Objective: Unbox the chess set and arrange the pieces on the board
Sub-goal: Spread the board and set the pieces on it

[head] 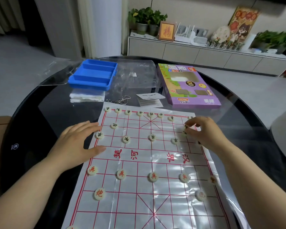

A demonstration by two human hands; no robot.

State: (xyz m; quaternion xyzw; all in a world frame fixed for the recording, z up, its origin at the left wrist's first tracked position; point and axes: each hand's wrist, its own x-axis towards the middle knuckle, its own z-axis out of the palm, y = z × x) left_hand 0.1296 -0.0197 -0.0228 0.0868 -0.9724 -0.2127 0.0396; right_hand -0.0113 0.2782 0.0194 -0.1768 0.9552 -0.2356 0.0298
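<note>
1. Our right hand (205, 133) curls its fingertips round a white piece (186, 126) with a black mark. It pinches the piece over the far right part of the board (139, 192) (a second white disc shows just under the fingertips, and we cannot tell whether it is held too).
2. Our left hand (79, 141) lies flat on the board's left edge with straight fingers and holds nothing. A black-marked soldier (99, 135) sits between its thumb and forefinger.
3. The board is a thin glossy sheet with red lines, spread on the dark round table (31, 129) right in front of us.
4. Along the board's far edge we see a back row (139, 113) of black-marked discs. Nearer to us stand a lone disc (114, 125) and more black soldiers on the line before the river.
5. On our side of the river, red soldiers (120, 174) stand in a row. Behind them are a red cannon (99, 194) at the left and a blurred red disc (201, 195) at the right.
6. Beyond the board lie a purple box (188, 86), a blue tray (94, 75) with long compartments, a clear plastic bag (135, 73), a folded leaflet (149, 99), a white tissue pad (87, 95) and some metal rings (120, 99).
</note>
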